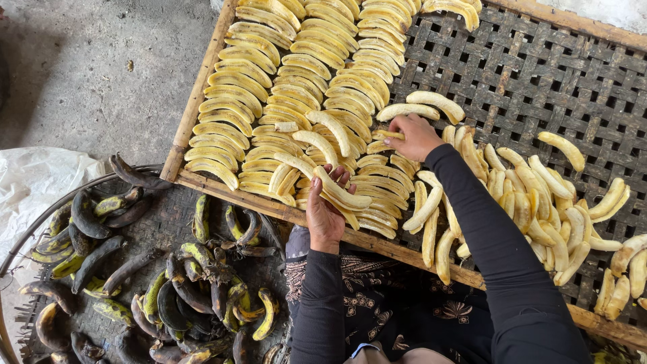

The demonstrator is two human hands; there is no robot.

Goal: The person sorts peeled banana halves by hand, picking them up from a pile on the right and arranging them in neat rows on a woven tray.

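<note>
Hands | left hand grip holds peeled bananas | right hand grip pinches banana on woven tray

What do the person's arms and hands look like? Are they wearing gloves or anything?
No gloves. Both hands are bare: the left hand and the right hand show no rings or watch that I can make out. Each arm is covered to the wrist by a long, snug, plain black sleeve with no stripes or markings. The nails look short.

Grey concrete floor under flat daylight, white sheet alongside.
</note>
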